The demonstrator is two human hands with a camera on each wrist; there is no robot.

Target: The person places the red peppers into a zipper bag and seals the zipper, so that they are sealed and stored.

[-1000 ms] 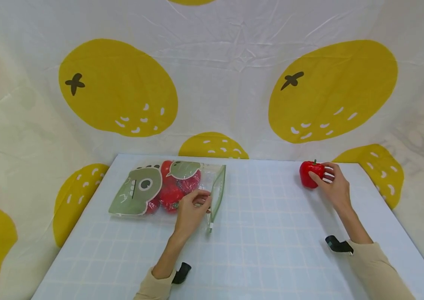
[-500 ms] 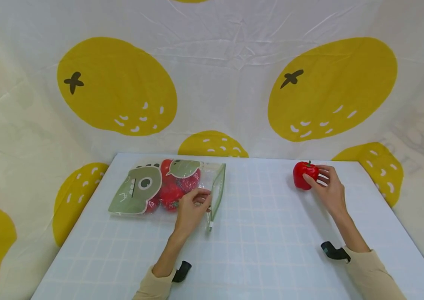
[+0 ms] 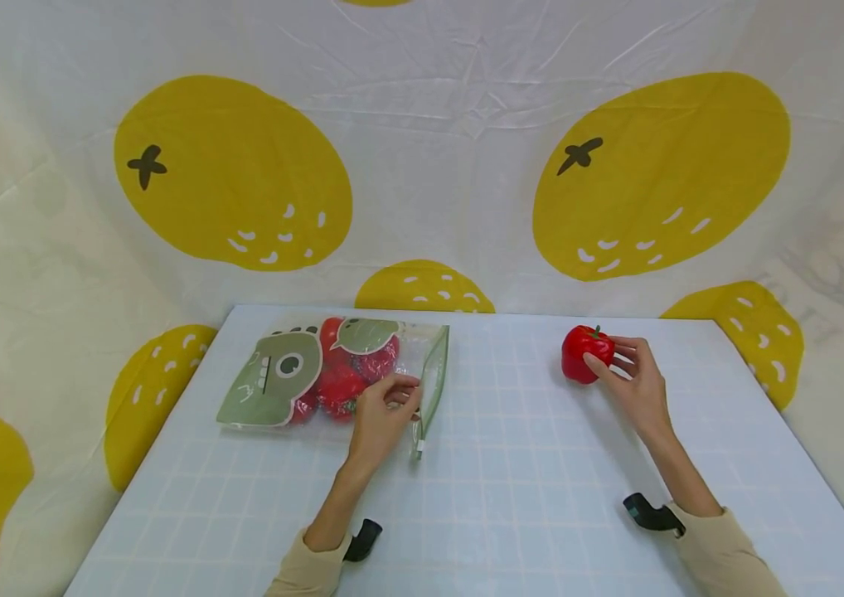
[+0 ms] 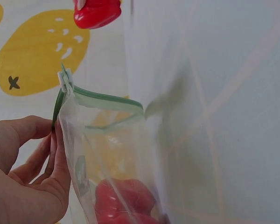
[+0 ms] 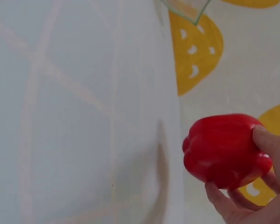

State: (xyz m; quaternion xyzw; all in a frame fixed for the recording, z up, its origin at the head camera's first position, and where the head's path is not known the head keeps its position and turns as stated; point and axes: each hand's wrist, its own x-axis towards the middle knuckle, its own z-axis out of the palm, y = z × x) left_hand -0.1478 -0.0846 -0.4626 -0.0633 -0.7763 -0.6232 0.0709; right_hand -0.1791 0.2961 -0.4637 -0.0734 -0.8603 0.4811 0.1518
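On the left half of the table lies a clear zip bag [image 3: 261, 390] with a green cartoon creature printed on it and several red vegetables [image 3: 340, 390] inside. My left hand [image 3: 385, 414] pinches the bag's rim between thumb and fingers. In the left wrist view the green-edged mouth [image 4: 114, 100] gapes apart, with a white slider [image 4: 65, 80] at one end. To the right, my right hand [image 3: 634, 385] grips a red bell pepper [image 3: 582, 355] with a green stem. Its shadow falls on the table beneath, and the right wrist view shows the pepper [image 5: 224, 149] held off the surface.
The table [image 3: 497, 497] has a pale blue checked cover. A white curtain [image 3: 452, 191] printed with yellow fruit hangs behind it and at both sides. A black wrist camera [image 3: 653, 514] sits on the right forearm, another wrist camera [image 3: 362, 541] on the left.
My right hand has moved left and slightly nearer with the bell pepper, toward the bag. The left hand and the bag stay where they were.
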